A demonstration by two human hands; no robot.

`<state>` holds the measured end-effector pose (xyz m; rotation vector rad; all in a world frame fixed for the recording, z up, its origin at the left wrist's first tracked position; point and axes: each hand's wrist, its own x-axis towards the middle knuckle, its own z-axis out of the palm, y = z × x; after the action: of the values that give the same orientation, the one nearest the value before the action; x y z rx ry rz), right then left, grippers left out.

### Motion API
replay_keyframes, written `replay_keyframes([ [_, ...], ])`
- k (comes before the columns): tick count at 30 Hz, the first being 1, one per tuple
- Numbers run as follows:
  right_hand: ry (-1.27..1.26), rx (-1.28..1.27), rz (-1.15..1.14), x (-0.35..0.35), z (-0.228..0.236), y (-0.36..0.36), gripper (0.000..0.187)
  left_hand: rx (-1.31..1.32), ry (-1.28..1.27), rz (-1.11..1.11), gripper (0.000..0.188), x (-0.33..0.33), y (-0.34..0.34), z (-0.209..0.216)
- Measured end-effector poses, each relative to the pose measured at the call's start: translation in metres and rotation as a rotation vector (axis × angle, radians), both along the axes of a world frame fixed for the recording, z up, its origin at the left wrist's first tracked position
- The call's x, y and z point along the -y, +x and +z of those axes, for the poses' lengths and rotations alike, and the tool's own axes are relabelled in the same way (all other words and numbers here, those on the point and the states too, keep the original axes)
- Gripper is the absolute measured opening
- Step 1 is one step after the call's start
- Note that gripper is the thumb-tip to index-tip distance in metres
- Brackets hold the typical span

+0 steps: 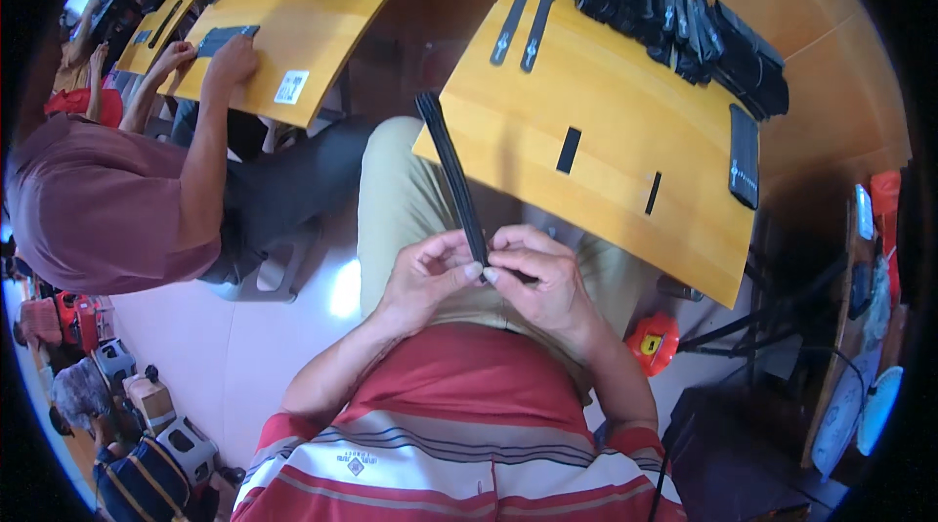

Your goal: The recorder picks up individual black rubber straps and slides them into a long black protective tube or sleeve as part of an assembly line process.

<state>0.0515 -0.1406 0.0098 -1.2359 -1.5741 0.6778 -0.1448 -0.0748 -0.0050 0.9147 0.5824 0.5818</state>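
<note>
A long, narrow, dark strip of folded material (451,175) slants up from my lap toward the near left edge of the yellow table (606,72). My left hand (428,276) pinches its lower end between thumb and fingers. From the other side, my right hand (539,276) grips the same end, its thumb close to the left one. What the fingertips do at the very end is partly hidden. Two grey straps with rounded ends (535,31) lie side by side on the table's far left part. Two black rectangles (569,150) of different widths show on its near part.
Black fabric pieces (645,9) are heaped along the table's far edge. A flat dark pouch (744,155) lies at its right edge. On my left, a seated person (107,199) handles a dark piece at another yellow table (293,23). An orange-red object (653,344) sits below my table.
</note>
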Motion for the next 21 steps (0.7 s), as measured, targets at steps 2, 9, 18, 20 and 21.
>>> replay_keyframes([
  [2,-0.067,-0.003,0.026,-0.001,0.006,0.002,0.014,-0.027,-0.016,0.004,0.040,-0.001,0.002,-0.001],
  [9,-0.110,-0.095,0.056,0.001,-0.002,0.006,0.014,-0.001,0.030,-0.024,0.038,-0.002,0.001,-0.007],
  [18,-0.146,-0.063,0.044,0.004,-0.005,0.003,0.012,-0.103,0.139,0.015,0.037,0.005,0.004,-0.005],
  [20,-0.183,-0.063,0.040,0.004,-0.006,0.002,0.012,-0.113,0.129,0.015,0.037,0.006,0.004,-0.009],
  [21,-0.184,-0.061,0.038,0.004,-0.006,0.000,0.012,-0.114,0.125,0.018,0.037,0.007,0.002,-0.011],
])
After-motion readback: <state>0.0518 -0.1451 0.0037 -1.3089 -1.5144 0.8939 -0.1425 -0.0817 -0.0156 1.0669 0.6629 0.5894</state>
